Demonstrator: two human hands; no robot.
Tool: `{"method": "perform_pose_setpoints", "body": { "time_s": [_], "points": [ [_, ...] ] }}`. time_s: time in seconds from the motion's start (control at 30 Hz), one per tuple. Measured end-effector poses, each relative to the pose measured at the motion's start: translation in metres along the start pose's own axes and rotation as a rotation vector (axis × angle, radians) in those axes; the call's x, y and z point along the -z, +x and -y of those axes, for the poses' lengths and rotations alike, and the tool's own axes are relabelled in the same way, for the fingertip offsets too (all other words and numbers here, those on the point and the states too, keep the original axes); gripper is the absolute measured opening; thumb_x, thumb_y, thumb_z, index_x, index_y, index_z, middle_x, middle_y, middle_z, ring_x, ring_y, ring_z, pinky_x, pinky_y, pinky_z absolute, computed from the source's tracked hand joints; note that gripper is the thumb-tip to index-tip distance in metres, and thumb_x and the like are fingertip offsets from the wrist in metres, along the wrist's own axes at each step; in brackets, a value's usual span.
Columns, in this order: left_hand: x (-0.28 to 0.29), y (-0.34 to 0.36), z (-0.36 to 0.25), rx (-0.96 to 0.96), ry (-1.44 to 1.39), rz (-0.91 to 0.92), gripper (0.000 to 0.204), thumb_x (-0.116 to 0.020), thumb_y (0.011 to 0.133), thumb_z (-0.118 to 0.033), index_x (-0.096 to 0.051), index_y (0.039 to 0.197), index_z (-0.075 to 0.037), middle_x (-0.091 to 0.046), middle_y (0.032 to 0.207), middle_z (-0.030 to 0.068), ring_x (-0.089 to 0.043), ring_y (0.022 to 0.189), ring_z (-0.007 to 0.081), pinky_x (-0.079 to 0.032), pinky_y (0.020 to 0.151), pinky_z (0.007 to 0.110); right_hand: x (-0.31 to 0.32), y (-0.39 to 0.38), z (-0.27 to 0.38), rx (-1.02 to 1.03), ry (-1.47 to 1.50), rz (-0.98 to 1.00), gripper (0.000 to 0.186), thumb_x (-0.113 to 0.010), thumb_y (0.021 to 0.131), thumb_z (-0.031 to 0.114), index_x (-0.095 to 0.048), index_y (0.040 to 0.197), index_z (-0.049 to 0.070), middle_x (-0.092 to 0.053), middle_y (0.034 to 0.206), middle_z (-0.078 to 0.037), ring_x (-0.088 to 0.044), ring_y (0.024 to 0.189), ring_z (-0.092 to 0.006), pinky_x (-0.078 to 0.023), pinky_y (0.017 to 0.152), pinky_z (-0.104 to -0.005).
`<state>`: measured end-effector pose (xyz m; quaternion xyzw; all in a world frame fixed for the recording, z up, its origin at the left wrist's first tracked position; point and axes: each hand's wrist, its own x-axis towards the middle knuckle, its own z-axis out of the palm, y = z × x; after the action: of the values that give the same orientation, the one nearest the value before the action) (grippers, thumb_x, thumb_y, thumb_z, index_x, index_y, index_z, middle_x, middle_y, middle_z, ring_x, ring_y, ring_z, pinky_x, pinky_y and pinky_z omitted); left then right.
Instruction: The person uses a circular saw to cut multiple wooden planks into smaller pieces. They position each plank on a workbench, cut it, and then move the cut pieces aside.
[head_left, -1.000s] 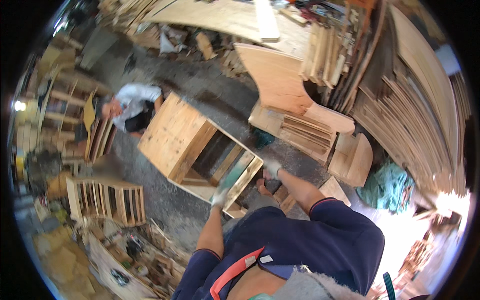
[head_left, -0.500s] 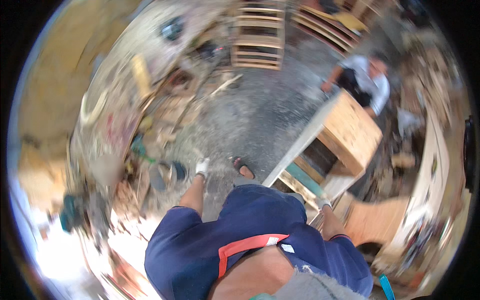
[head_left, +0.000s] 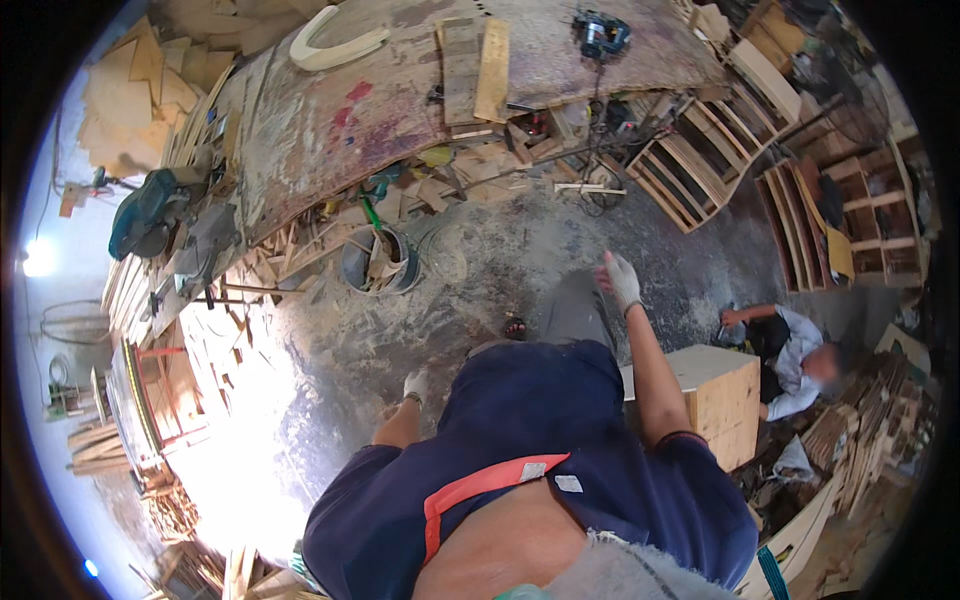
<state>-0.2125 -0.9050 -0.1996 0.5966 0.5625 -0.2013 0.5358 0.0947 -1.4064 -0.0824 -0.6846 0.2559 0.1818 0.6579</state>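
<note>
My right hand [head_left: 624, 283], in a pale glove with bare fingertips, reaches forward over the grey floor. Its fingers are apart and nothing is in them. Beside my right forearm stands a wooden cabinet box [head_left: 728, 405] with a pale top and a plywood side; my forearm hides part of it. My left hand [head_left: 415, 385], gloved too, hangs low at my left side above the floor. It looks loosely open, with nothing visible in it. A bucket of wood scraps [head_left: 408, 272] with a green handle sticking out is the nearest object ahead of it.
Ahead is a stained worktable [head_left: 400, 110] bearing boards, a curved wooden piece [head_left: 335, 45] and a blue power tool [head_left: 602, 35]. Slatted wooden frames [head_left: 690, 165] stand ahead right. A person [head_left: 795, 360] crouches beyond the box. A green saw [head_left: 145, 212] is at left.
My view has swung right, so the box and person now appear lower and farther right. My right hand has left the box's side and risen forward. My left hand stays hanging.
</note>
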Motion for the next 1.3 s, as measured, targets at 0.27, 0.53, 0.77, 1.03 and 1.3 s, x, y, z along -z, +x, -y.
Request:
{"method": "perform_pose_setpoints", "body": {
  "time_s": [0.27,0.53,0.77,1.03,1.3],
  "points": [
    [-0.072,-0.01,-0.215,-0.406,-0.342,0.045,0.08,-0.065,0.1,-0.052,-0.037,0.158,-0.004,-0.052,0.15,0.0147,-0.053,0.134,0.0264,-0.045,0.108,0.039,-0.18,0.099,0.149,-0.026,0.243,0.263,0.056,-0.059,0.104,0.048,-0.054,0.138,0.003,-0.068,0.102,-0.008,-0.065,0.076,-0.0173,-0.053,0.066,-0.0302],
    [-0.156,-0.006,-0.552,-0.841,-0.147,0.041,0.076,-0.067,0.097,-0.05,-0.048,0.147,0.004,-0.058,0.142,0.0185,-0.056,0.13,0.0298,-0.044,0.105,0.037,-0.262,0.222,0.229,-0.191,0.418,0.211,0.04,-0.059,0.105,0.044,-0.057,0.12,0.008,-0.064,0.105,-0.008,-0.06,0.073,-0.0204,-0.051,0.058,-0.0367],
    [-0.217,0.031,-0.663,-0.463,0.002,0.184,0.079,-0.08,0.089,-0.042,-0.049,0.143,0.006,-0.062,0.136,0.0173,-0.058,0.125,0.0258,-0.05,0.098,0.04,-0.262,0.26,0.261,-0.175,0.122,0.453,0.042,-0.068,0.099,0.038,-0.065,0.123,0.004,-0.067,0.117,-0.01,-0.059,0.108,-0.0238,-0.051,0.084,-0.042],
    [-0.246,-0.033,-0.674,-0.804,0.586,-0.118,0.066,-0.078,0.087,-0.043,-0.055,0.128,0.003,-0.071,0.121,0.0228,-0.07,0.109,0.0362,-0.054,0.091,0.045,-0.211,0.242,0.327,0.449,-0.772,0.047,0.048,-0.059,0.096,0.047,-0.066,0.104,-0.001,-0.07,0.099,-0.03,-0.066,0.099,-0.0483,-0.052,0.086,-0.0555],
    [-0.255,-0.039,-0.694,-0.575,0.17,0.478,0.062,-0.041,0.106,-0.06,-0.065,0.12,-0.004,-0.072,0.103,0.0121,-0.07,0.083,0.0178,-0.056,0.069,0.032,-0.259,0.199,0.358,0.127,-0.92,0.127,0.093,-0.076,0.081,0.062,-0.04,0.14,-0.001,-0.069,0.112,-0.029,-0.07,0.105,-0.0427,-0.057,0.09,-0.0486]
  ]
}}
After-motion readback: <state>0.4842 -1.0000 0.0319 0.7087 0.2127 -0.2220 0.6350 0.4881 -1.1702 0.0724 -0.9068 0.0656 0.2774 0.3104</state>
